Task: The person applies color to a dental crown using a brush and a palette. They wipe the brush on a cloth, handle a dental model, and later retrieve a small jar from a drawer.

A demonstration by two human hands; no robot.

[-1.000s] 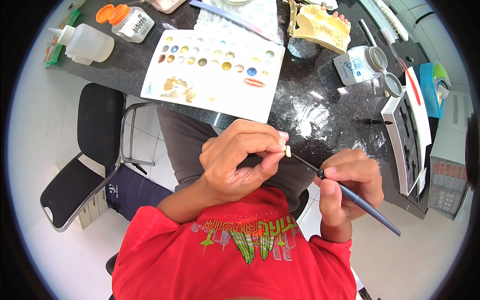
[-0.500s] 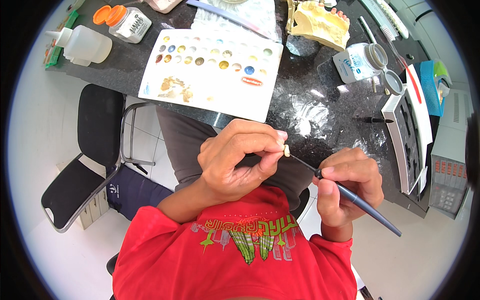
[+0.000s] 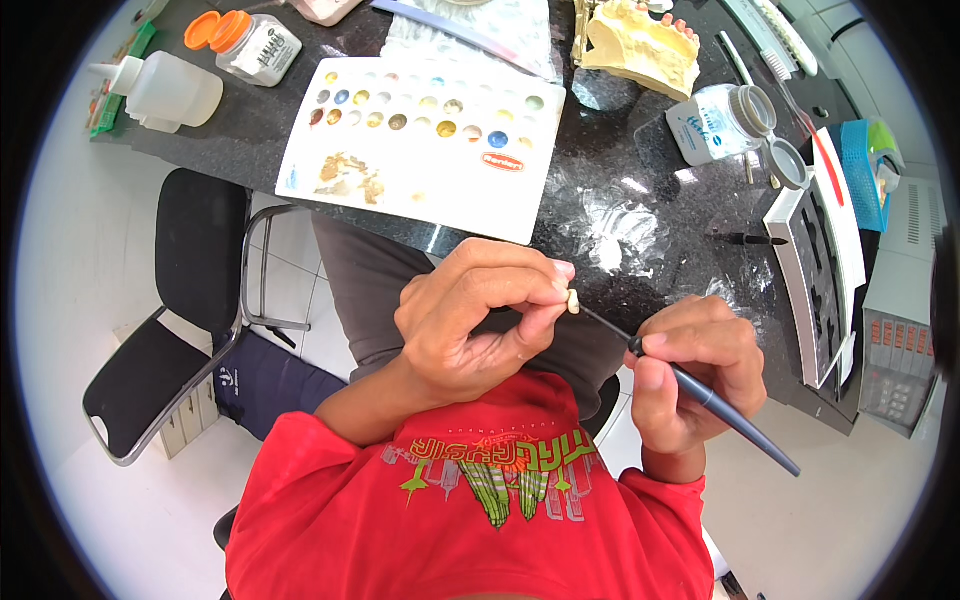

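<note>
The left hand (image 3: 480,315) pinches a small cream dental crown (image 3: 573,302) by the near edge of the dark tabletop (image 3: 690,225). The right hand (image 3: 698,370) pinches a slender blue-grey brush (image 3: 735,418), its tip at the crown's right side; contact is too small to tell. Farther off, a paint palette (image 3: 480,205) lies left of a plaster dental model (image 3: 640,58).

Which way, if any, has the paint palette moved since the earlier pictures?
No, it has not moved: against the orange-lidded jar on the table, the palette keeps the same place.
</note>
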